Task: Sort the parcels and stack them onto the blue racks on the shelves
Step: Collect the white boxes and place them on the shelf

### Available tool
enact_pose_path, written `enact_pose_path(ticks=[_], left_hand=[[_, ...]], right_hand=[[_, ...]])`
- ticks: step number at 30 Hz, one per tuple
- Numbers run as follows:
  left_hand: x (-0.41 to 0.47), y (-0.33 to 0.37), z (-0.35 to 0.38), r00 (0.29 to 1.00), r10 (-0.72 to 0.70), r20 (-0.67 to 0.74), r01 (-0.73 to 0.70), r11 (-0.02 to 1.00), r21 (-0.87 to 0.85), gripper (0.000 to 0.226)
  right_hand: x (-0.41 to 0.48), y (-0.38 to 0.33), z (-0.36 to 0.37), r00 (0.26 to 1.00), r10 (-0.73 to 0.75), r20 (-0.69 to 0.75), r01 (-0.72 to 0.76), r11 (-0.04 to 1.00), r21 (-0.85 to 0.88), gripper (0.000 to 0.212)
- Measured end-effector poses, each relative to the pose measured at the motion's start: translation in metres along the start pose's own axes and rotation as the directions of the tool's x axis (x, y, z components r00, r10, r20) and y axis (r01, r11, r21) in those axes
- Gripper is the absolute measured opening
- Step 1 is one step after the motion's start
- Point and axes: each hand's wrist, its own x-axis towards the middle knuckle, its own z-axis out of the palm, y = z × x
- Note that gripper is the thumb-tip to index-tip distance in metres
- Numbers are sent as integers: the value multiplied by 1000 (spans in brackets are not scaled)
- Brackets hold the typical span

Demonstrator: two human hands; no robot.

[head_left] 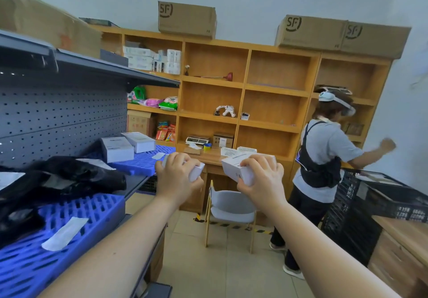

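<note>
Head view is showing the left hand point(177, 177) curling round a small white parcel point(196, 173) and the right hand point(261, 179) gripping another white box point(232, 166), both in the air beside the shelf. Sorting is looking partway done: two boxes point(120, 149) are sitting on the far blue rack point(141, 164), and black bags point(69, 177) are lying partly on the near rack point(76, 246). Fingers are hiding the labels, and the black crate point(370, 205) is concealing any remaining parcels.

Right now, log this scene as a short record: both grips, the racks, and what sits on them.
left grip: holds a small white box
right grip: holds a second white box
far blue rack: two white boxes on it
near blue rack: black bags, a paper label
second person: stands right, by black crates
</note>
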Motion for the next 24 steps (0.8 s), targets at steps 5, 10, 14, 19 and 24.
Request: enact_pose_path(ticks=[5, 10, 14, 19, 24], left_hand=[[44, -43, 26, 1000, -3, -1, 3, 1000, 20, 37], [73, -75, 40, 1000, -20, -13, 20, 999, 50, 35], [94, -100, 43, 995, -95, -27, 96, 994, 58, 34], [114, -139, 47, 992, -105, -74, 113, 988, 109, 33], [128, -176, 65, 973, -196, -121, 215, 959, 182, 42]], right_hand=[[28, -3, 63, 993, -120, -5, 120, 992, -35, 42], [42, -2, 117, 942, -333, 28, 334, 938, -95, 46], [75, -10, 149, 940, -342, 7, 342, 939, -40, 47], [119, -30, 187, 936, -338, -95, 348, 930, 122, 34], [161, -54, 242, 971, -207, -117, 235, 907, 349, 38]])
